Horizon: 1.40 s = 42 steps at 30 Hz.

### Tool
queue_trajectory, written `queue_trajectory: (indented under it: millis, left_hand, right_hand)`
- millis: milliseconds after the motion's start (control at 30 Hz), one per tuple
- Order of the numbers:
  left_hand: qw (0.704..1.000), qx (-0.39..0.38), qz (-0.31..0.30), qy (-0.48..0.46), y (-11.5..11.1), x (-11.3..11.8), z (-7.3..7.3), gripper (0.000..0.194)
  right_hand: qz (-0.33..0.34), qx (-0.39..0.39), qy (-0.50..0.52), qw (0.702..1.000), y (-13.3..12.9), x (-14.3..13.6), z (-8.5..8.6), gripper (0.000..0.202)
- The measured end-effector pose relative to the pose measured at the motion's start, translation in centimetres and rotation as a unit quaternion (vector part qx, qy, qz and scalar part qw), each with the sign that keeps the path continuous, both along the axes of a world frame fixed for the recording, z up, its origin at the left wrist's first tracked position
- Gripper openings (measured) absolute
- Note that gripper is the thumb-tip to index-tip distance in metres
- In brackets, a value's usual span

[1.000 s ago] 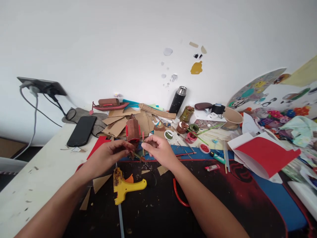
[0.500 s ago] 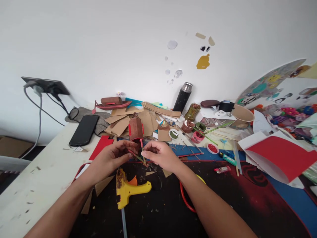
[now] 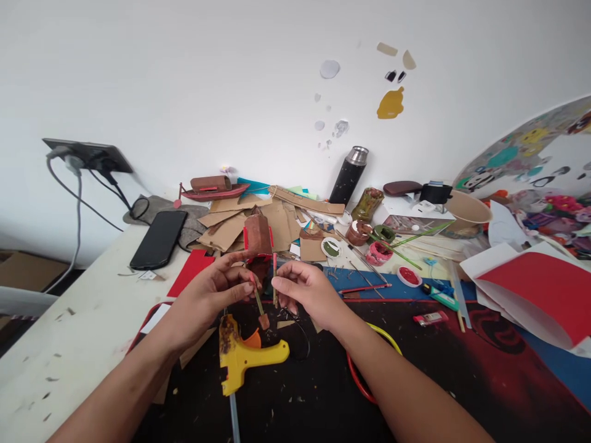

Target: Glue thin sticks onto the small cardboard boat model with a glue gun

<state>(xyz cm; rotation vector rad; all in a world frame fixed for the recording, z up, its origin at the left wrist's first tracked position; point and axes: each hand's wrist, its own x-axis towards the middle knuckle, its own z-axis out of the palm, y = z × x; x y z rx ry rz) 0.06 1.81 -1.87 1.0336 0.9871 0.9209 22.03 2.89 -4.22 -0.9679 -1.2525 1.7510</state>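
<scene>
My left hand (image 3: 221,292) is closed, pinching a small paddle (image 3: 258,301) between thumb and fingers. The paddle has a pink end, a greenish shaft and a little brown blade pointing down. Between the fingers of my right hand (image 3: 308,292) is a thin stick (image 3: 275,263) with a pinkish-red upper end, held nearly upright; its lower end is partly hidden. Just beyond the hands stands a brown model boat cabin (image 3: 257,235) with red edges. Below them lies a yellow hot glue gun (image 3: 244,357) with a clear glue stick in its back.
Behind are cardboard scraps (image 3: 226,218), a finished-looking model boat (image 3: 215,187) and a black flask (image 3: 349,175). Paint jars (image 3: 379,252) and brushes lie to the right, near a cutter (image 3: 441,296). A phone (image 3: 158,240) rests at left. A red-yellow ring (image 3: 357,378) lies under my right forearm.
The two thin pieces, close together at their lower ends before, are now apart. The paddle has swung steeper, and its brown blade shows clearly. The camera view has shifted slightly.
</scene>
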Motion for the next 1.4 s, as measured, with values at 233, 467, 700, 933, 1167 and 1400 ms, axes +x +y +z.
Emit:
queue_trajectory:
  millis: [233, 467, 700, 933, 1167, 1400]
  left_hand:
    - [0.995, -0.038, -0.080, -0.044, -0.8, 0.1, -0.4, 0.078]
    - [0.983, -0.097, -0.134, -0.073, -0.8, 0.3, -0.7, 0.086]
    - [0.978, -0.132, -0.142, -0.077, -0.5, 0.1, -1.1, 0.084]
    - [0.980, -0.124, -0.143, -0.064, -0.6, 0.4, -1.0, 0.070]
    - [0.992, -0.002, -0.107, 0.074, -0.7, -0.3, 0.8, 0.055]
    - [0.946, 0.169, -0.026, 0.275, -1.6, -0.2, 1.8, 0.034]
  right_hand:
    - [0.028, -0.020, -0.003, 0.999, -0.9, -0.1, 0.1, 0.044]
    - [0.056, -0.023, 0.009, 0.998, -1.2, -0.2, 0.1, 0.039]
    - [0.080, -0.024, 0.014, 0.996, -1.3, -0.2, 0.4, 0.037]
    - [0.073, -0.031, 0.026, 0.996, -1.4, -0.2, 0.4, 0.034]
    - [0.002, -0.023, 0.038, 0.999, -0.9, 0.0, 0.0, 0.036]
    - [-0.065, 0.001, 0.062, 0.996, -0.8, -0.5, 0.1, 0.034]
